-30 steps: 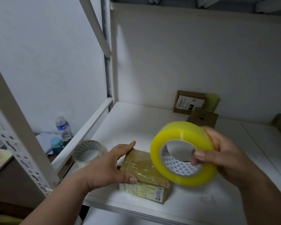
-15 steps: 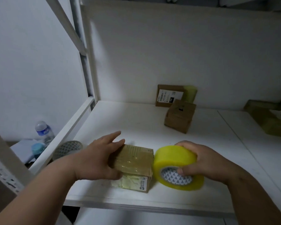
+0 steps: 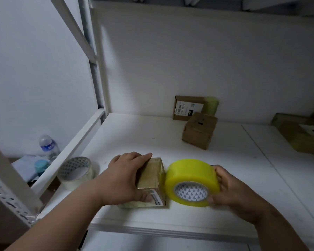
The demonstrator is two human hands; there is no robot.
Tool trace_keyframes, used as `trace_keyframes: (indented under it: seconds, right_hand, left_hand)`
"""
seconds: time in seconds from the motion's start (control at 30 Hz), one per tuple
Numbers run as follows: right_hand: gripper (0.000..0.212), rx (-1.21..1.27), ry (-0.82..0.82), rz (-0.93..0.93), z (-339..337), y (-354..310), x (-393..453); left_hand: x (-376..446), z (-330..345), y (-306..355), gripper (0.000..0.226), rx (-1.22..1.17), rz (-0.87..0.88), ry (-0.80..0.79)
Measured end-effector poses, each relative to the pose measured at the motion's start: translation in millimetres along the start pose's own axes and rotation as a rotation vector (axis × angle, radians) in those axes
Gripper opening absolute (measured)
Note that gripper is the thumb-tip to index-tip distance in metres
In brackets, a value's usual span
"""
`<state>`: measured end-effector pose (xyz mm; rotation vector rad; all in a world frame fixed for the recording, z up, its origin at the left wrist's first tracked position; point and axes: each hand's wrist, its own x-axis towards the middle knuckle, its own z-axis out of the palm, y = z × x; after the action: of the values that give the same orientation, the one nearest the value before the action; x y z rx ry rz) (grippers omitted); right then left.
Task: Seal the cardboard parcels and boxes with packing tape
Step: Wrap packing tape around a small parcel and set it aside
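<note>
Small parcel (image 3: 151,173): brown, glossy, seemingly tape-wrapped, label on front.

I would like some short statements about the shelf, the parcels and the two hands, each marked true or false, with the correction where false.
1. The right hand holds the big yellow roll of packing tape. True.
2. The left hand lies on the small tape-covered cardboard parcel. True.
3. The yellow roll is raised high above the white shelf. False: it is low, beside the small parcel.
4. The clear tape roll with a patterned core stands to the right of the right hand. False: it stands at the shelf's left edge.
5. A plain brown cardboard box stands farther back. True.
</note>
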<state>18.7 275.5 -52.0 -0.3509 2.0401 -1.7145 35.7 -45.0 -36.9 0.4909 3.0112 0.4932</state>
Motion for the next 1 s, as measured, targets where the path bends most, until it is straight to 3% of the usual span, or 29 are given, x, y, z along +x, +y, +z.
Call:
trace_keyframes:
  seconds: [0.1, 0.2, 0.3, 0.4, 0.47, 0.57, 0.73, 0.87, 1.0]
  right_hand:
    - [0.103, 0.132, 0.1, -0.106, 6.5, -2.8, 10.7]
    - [0.101, 0.234, 0.203, -0.244, 4.6, -26.1, 19.6]
    - [0.083, 0.239, 0.205, -0.334, 11.6, -56.3, 31.4]
    - [0.065, 0.1, 0.167, -0.37, 38.1, -77.9, 48.7]
    - [0.062, -0.026, 0.149, -0.387, 55.6, -87.1, 56.2]
    - [0.06, -0.131, 0.112, -0.42, 74.5, -98.4, 61.9]
    - [0.064, -0.245, 0.097, -0.485, 99.5, -113.9, 70.6]
    - [0.053, -0.253, 0.113, -0.498, 101.3, -120.7, 61.1]
    - [0.07, -0.277, 0.178, -0.453, 78.4, -120.4, 38.0]
  left_hand:
    - [-7.3, -0.4, -3.8, 0.116, -0.205, -0.003, 0.078]
    - [-20.4, -3.2, -10.0, 0.101, -0.684, -0.066, 0.154]
    - [-26.0, 7.1, -12.1, 0.092, -1.16, -0.059, 0.094]
    - [-26.0, 21.2, -16.2, 0.097, -1.367, -0.101, 0.068]
    - [-29.3, 14.8, -26.8, 0.105, -1.347, -0.114, 0.056]
    - [-34.4, -11.5, -36.7, 0.117, -1.051, -0.051, 0.03]
    - [-36.3, -25.9, -30.6, 0.084, -0.858, -0.127, -0.023]
    - [-44.4, -22.6, -38.1, 0.076, -0.857, -0.121, -0.032]
    - [-46.0, -21.0, -41.9, 0.113, -0.861, -0.14, -0.041]
